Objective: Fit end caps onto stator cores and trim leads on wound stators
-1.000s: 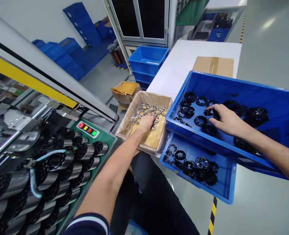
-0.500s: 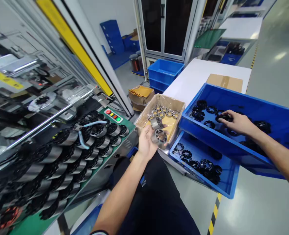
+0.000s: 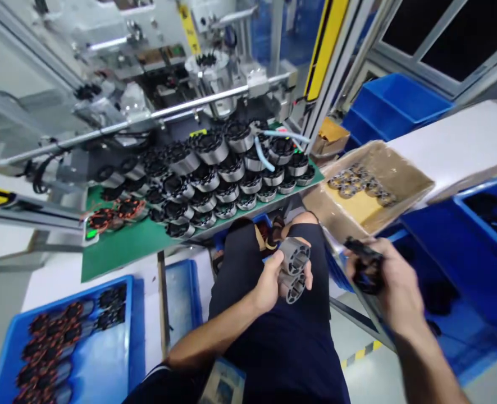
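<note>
My left hand (image 3: 269, 283) is closed around two bare steel stator cores (image 3: 296, 257), held one above the other over my lap with their slotted ends facing right. Off to the right, my right hand (image 3: 400, 286), blurred by motion, grips black slotted plastic rings (image 3: 366, 265); how many is unclear. The two hands are apart. Between the right hand and the machine stands a plastic-lined cardboard box (image 3: 412, 178) with several bare cores (image 3: 349, 182) inside. Rows of stator cores with black end rings (image 3: 227, 188) stand on the green bench top (image 3: 122, 249) ahead of me.
Blue bins (image 3: 450, 216) with black parts are at the right. A blue tray (image 3: 100, 359) at lower left holds copper-wound stators (image 3: 48, 348). Stacked blue crates (image 3: 400, 104) stand behind the box. A light blue hose (image 3: 265, 157) lies over the stators.
My right hand has come out of the upper blue bin with black plastic rings and moved toward my left hand. My view has turned left toward the bench. The left hand still holds both cores.
</note>
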`<state>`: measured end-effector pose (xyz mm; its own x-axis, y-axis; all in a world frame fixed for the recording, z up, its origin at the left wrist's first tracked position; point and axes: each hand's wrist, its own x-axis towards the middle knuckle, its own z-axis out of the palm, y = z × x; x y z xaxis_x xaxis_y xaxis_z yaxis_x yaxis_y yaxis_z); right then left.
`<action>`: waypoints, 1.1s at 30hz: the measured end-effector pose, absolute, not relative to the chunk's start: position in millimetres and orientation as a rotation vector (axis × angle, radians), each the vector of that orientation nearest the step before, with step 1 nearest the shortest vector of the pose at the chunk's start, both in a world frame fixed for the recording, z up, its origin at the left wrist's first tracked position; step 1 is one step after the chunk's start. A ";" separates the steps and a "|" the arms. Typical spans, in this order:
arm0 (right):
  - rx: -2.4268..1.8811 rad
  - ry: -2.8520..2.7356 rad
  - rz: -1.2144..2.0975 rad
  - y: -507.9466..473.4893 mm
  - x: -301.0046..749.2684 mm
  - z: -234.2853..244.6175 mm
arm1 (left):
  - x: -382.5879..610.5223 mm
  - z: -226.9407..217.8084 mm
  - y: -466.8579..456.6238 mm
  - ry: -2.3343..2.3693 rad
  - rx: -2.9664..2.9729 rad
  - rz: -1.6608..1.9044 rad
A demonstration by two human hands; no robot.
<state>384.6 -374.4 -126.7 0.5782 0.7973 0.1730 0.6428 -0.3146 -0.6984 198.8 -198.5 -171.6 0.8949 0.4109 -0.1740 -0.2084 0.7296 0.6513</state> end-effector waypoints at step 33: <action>-1.397 -1.432 0.294 -266.2 300.8 -127.0 | 137.6 -146.2 -183.0 0.618 0.803 0.737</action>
<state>300.8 -266.2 -127.0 0.2497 0.8332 0.4933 0.5719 0.2842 -0.7695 137.6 -183.0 -146.2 0.5947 0.7763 -0.2092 -0.3417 0.4796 0.8082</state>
